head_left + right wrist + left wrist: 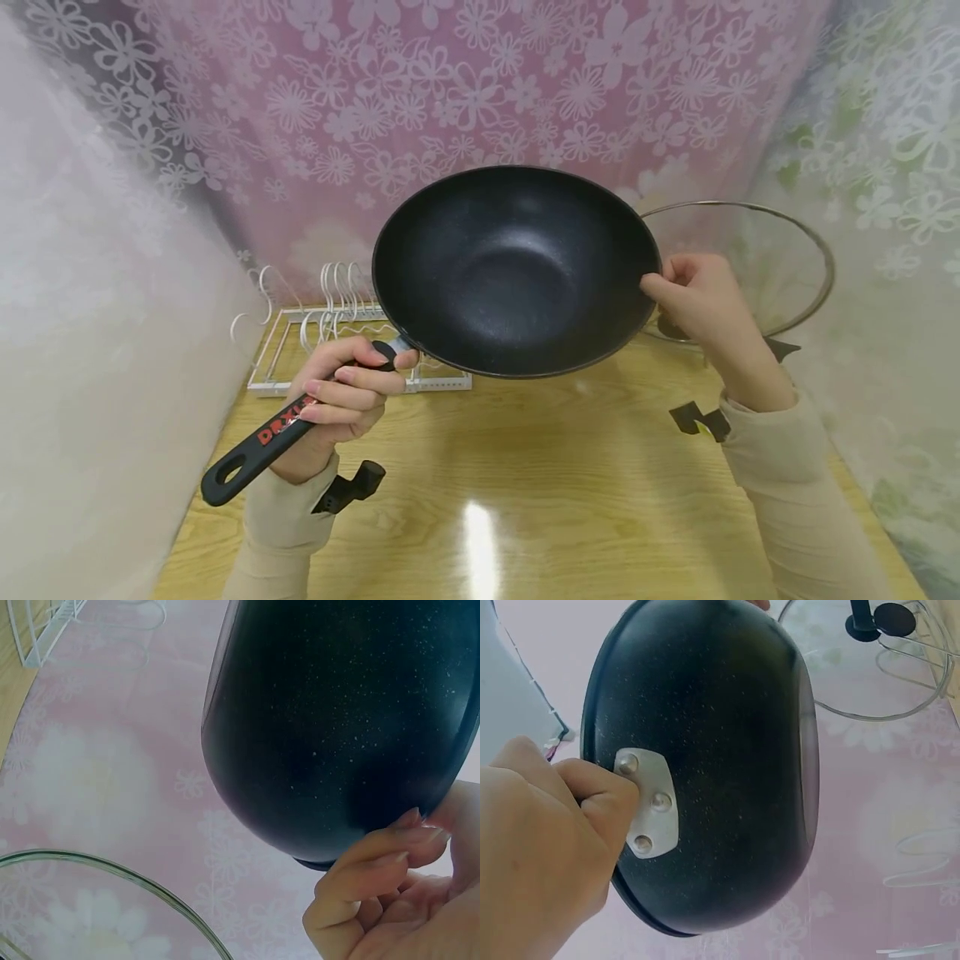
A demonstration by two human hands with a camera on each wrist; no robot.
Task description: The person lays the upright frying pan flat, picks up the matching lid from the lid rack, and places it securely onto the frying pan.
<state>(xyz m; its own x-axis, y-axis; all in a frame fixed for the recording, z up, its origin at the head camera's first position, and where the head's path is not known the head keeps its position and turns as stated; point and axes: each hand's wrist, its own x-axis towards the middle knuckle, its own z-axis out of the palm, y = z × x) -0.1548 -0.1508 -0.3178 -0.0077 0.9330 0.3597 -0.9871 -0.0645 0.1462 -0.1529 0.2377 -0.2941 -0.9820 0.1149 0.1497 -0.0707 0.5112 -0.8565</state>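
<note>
A black wok [517, 275] is held up above the table, its inside facing the head camera. My left hand [348, 396] grips its black handle [258, 450], which carries red lettering, close to where it joins the pan. In the left wrist view, the handle's riveted metal bracket [651, 804] shows on the speckled underside of the wok [712, 735]. On the opposite side, my right hand [701, 300] pinches the rim between thumb and fingers. The right wrist view has those fingers [367, 874] curled against the wok's outer wall [337, 727].
A glass lid [780, 267] with a metal rim stands behind my right hand. Back left on the wooden table [487, 467], a white wire rack [442, 384] holds several white hangers [337, 283]. Flowered pink cloth [480, 83] hangs behind, with pale sheets on both sides.
</note>
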